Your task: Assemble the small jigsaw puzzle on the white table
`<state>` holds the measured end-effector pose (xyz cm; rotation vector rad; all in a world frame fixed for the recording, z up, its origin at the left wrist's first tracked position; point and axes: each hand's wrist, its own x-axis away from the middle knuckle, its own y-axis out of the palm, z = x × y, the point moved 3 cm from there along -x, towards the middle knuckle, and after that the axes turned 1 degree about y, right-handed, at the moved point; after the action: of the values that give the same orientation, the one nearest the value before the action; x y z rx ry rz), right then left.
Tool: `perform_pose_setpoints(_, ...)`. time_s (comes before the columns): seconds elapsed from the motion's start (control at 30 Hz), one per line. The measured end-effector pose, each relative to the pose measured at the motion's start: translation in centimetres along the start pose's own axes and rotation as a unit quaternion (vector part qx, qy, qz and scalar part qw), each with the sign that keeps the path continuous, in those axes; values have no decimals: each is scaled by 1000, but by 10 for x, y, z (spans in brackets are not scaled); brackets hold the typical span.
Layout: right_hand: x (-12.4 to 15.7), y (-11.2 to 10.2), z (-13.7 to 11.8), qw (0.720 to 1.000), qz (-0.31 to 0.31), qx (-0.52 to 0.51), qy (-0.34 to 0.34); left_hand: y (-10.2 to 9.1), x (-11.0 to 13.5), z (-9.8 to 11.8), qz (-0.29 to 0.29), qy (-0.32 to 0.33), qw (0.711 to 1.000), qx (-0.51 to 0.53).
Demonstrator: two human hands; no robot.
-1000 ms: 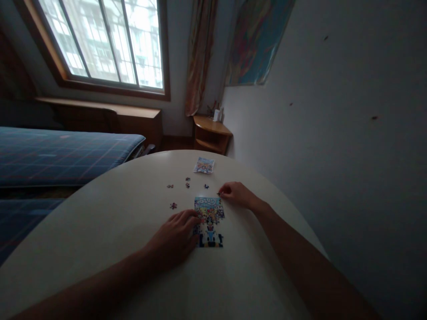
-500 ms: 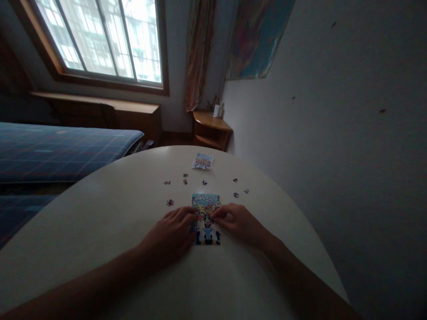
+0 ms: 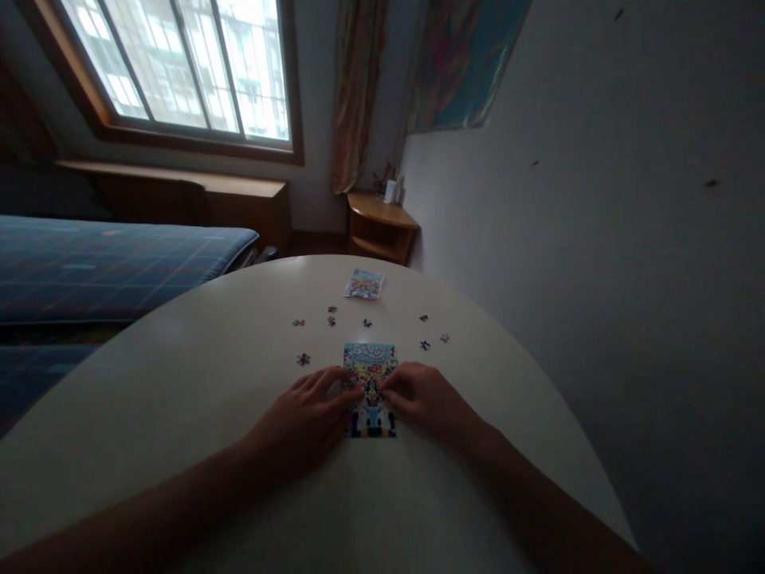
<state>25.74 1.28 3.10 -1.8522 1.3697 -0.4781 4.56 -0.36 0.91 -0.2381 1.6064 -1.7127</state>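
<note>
A small, colourful jigsaw puzzle (image 3: 371, 421) lies on the white table between my hands, with "Bluey"-like lettering along its top and a blue dog face at the bottom. My left hand (image 3: 307, 410) rests over its left edge, fingers apart and the thumb reaching onto the picture. At the right edge, my right hand (image 3: 427, 396) has thumb and forefinger pinched together over the puzzle's middle; whatever sits between the tips is too small to make out. Loose jigsaw pieces lie beyond: one dark piece (image 3: 304, 359) at the left and another (image 3: 424, 345) at the right.
Several more loose pieces, such as one (image 3: 366, 323) in the middle, are scattered across the round white table (image 3: 239, 359). A printed picture packet (image 3: 364, 284) lies near the far edge. Beyond stand a blue plaid mattress (image 3: 119, 263), a corner shelf (image 3: 382, 211) and a wall at right.
My left thumb has moved right, farther onto the puzzle. My right hand stays pinched at nearly the same spot. The view has tilted slightly.
</note>
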Motion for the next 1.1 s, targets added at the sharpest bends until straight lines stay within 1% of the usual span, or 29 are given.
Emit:
perform_pose_setpoints(0.13,-1,2,1,1000,14,5,2,0,0,0,7,0,1000,4)
perform_pose_setpoints(0.23,-2,3,0,1000,10,4,-6,-1,-1,1,6,0,1000,5)
perform_pose_setpoints(0.37,-1,3,0,999,-2,8,-32,-1,-1,2,-3,-4,1000,-2)
perform_pose_setpoints(0.43,0,3,0,998,-10,25,-55,-2,-1,2,-5,-4,1000,-6)
perform_pose_setpoints(0.57,4,-3,-4,984,-36,116,-134,-2,-2,3,-8,-4,1000,-7)
perform_pose_setpoints(0.63,7,-6,-8,968,-56,176,-169,-2,-3,4,-7,-6,1000,-5)
perform_pose_setpoints(0.73,9,-8,-15,942,-76,261,-196,-3,-4,4,-9,-5,1000,3)
perform_pose_setpoints(0.8,9,-7,-18,929,-80,299,-204,-4,-4,5,-9,-6,1000,6)
perform_pose_setpoints(0.87,9,-6,-20,923,-79,313,-211,-4,-4,5,-7,-6,1000,6)
perform_pose_setpoints(0.97,9,-4,-20,923,-80,310,-212,-4,-4,5,-11,-3,1000,0)
perform_pose_setpoints(1.1,10,-2,-18,927,-85,310,-192,-3,-5,6,-22,-7,1000,-21)
